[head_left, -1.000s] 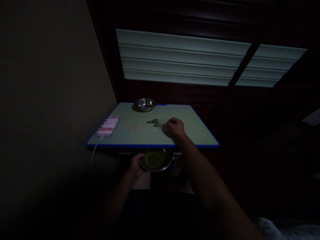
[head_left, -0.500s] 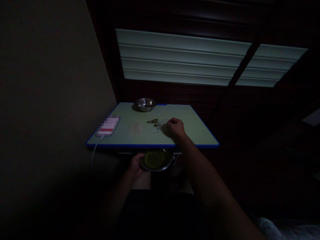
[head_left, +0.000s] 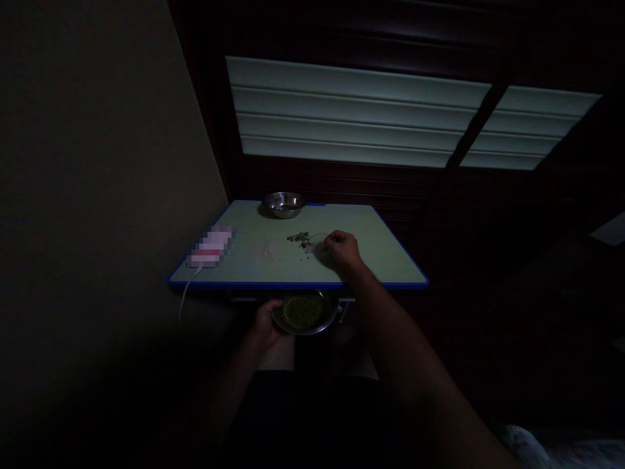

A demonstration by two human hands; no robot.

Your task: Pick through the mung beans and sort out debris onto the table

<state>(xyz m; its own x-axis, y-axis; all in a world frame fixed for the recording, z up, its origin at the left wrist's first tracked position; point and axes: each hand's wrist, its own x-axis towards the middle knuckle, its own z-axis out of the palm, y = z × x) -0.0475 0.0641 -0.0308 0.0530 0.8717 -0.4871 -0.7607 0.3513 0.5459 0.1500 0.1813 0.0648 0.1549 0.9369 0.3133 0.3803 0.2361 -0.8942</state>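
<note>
My left hand (head_left: 267, 322) is closed on the rim of a steel bowl (head_left: 312, 331), holding it below the table's front edge. Small green beans or grains (head_left: 303, 310) lie in this bowl. Over the table, my right hand (head_left: 343, 248) has its fingers pinched together. Whatever they hold is too small or dark to make out. Just left of those fingers shows the faint outline of a clear, round-edged thing (head_left: 318, 243). Beside it is a scatter of dark bits (head_left: 299, 238), and farther left lies a pale heap of fine grains (head_left: 266, 251).
A second steel bowl (head_left: 284, 206) stands at the back of the pale, blue-edged table (head_left: 381, 267). On the left rests a blurred-out pinkish device (head_left: 212, 247) with a white cable (head_left: 184, 296) hanging over the edge. A wall (head_left: 122, 163) is close on the left.
My right hand's fingertips have shifted very slightly left. My left hand and the bowl it holds have stayed in place.
</note>
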